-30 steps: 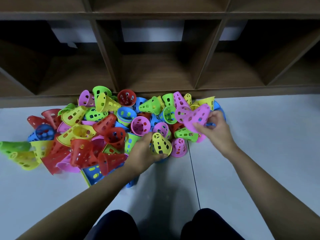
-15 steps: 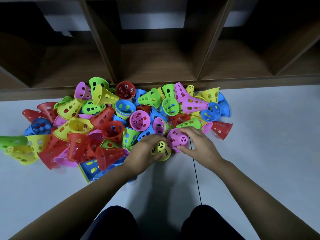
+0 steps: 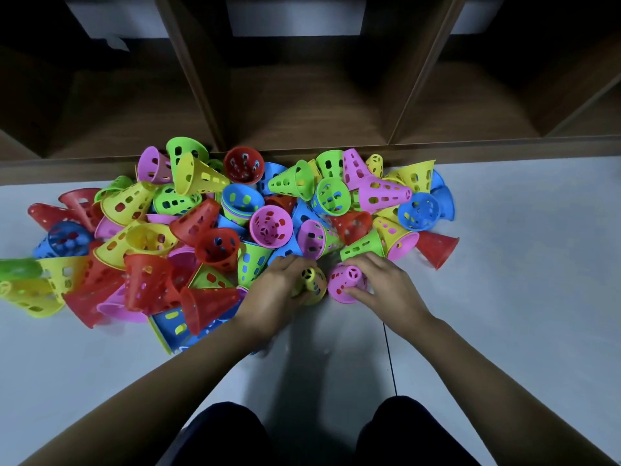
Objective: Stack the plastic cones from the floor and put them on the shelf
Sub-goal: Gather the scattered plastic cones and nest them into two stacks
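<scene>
Left hand (image 3: 272, 294) curled round a yellow cone (image 3: 312, 284), its narrow end facing up. Right hand (image 3: 386, 284) grips a pink cone (image 3: 346, 284), fingers over the far side and thumb on the near side. The two cones sit just beside each other on the floor (image 3: 504, 297), at the near edge of the pile (image 3: 201, 230). Pile is red, yellow, green, blue and pink, lying every way, spread against the foot of the shelf (image 3: 302, 105). Shelf compartments are dark wood. Dark trouser knees (image 3: 218, 432) at bottom of view.
</scene>
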